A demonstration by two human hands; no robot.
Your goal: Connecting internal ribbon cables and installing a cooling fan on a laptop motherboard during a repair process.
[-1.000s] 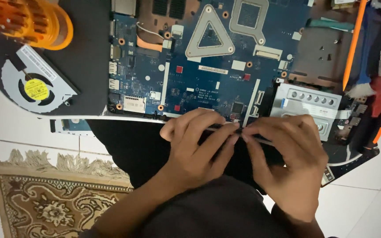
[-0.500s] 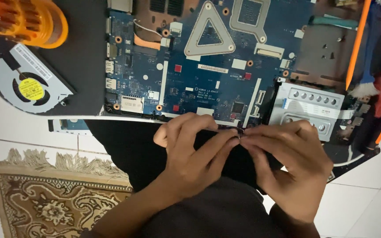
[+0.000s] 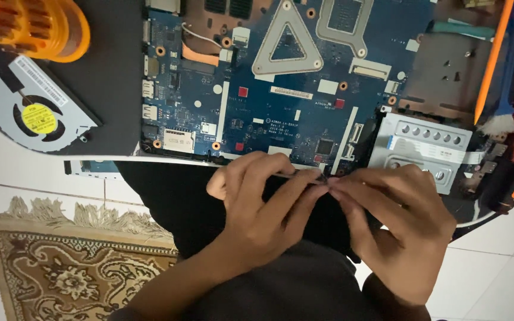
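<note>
While the head camera looked straight down, the left hand (image 3: 257, 217) and the right hand (image 3: 397, 217) met fingertip to fingertip, pinched together on a thin dark part (image 3: 295, 175) at the near edge of a blue laptop motherboard (image 3: 281, 101); what the part was could not be told. That board lay on a dark surface (image 3: 114, 89). A grey cooling fan (image 3: 40, 116) with a yellow hub sat to its left, below an orange tool (image 3: 31, 27). A patterned brown rug (image 3: 72, 267) covered white floor tiles (image 3: 495, 273).
</note>
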